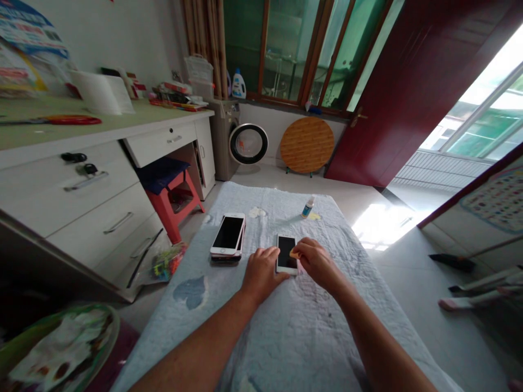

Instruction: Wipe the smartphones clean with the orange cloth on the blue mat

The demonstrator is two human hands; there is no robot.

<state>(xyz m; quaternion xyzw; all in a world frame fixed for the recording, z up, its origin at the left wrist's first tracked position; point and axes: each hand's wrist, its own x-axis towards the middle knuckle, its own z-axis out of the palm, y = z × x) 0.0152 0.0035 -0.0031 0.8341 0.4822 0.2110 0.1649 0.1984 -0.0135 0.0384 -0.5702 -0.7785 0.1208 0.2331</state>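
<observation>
Just below centre frame, the white phone lies flat. Left hand, half-curled, holds its lower-left edges; right hand, fingers closed, pinches a yellow pad against the screen.

Home, washing machine, curtain, detergent bottle

Hands on white phone

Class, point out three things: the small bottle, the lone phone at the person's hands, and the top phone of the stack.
Small bottle (307, 209), head view: middle of its body.
Lone phone (285, 252), head view: its dark screen.
Top stacked phone (229, 233), head view: its dark screen.
</observation>
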